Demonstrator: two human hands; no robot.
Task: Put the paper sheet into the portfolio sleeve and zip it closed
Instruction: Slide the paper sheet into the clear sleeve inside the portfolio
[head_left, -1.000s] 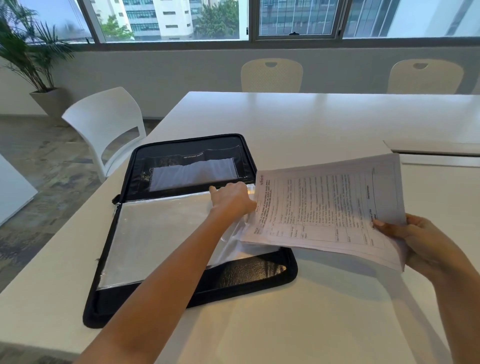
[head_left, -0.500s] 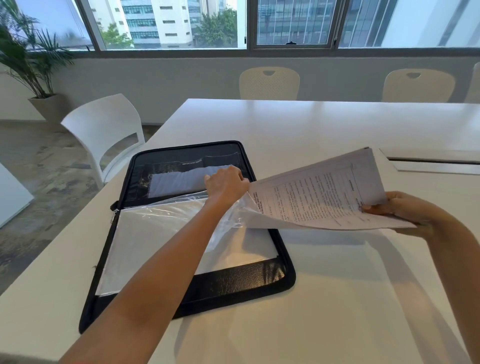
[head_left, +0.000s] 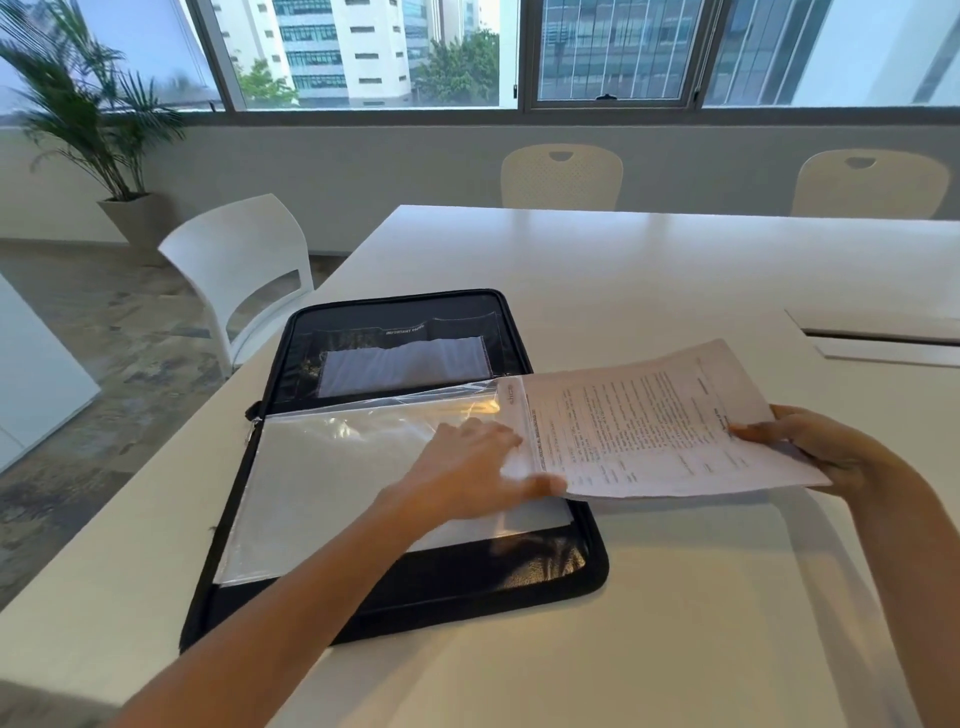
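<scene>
Bare left hand (head_left: 470, 470): fingers spread flat on the clear sleeve, thumb under the sheet's near corner
Right hand (head_left: 826, 449): pinching the paper sheet's (head_left: 660, 426) right edge
Sheet: left edge at the sleeve (head_left: 332, 467) mouth, mostly outside
Portfolio (head_left: 405, 587): black, unzipped, flat on white table (head_left: 649, 270)

Against the open black portfolio (head_left: 395, 467), the left hand (head_left: 467, 473) had dropped from the raised upper right corner of the clear sleeve (head_left: 332, 467) to that sleeve's right edge, fingers spread and pressing flat near the portfolio's right side. The sleeve, puffed up half a second earlier, lay flatter over the portfolio's lower half. The paper sheet (head_left: 649, 426), earlier tilted up steeply, had come down nearly level, and its left edge had pushed further over the portfolio's right border, partly under the sleeve's clear film. The right hand (head_left: 826, 447) had lowered with the sheet's right end.
</scene>
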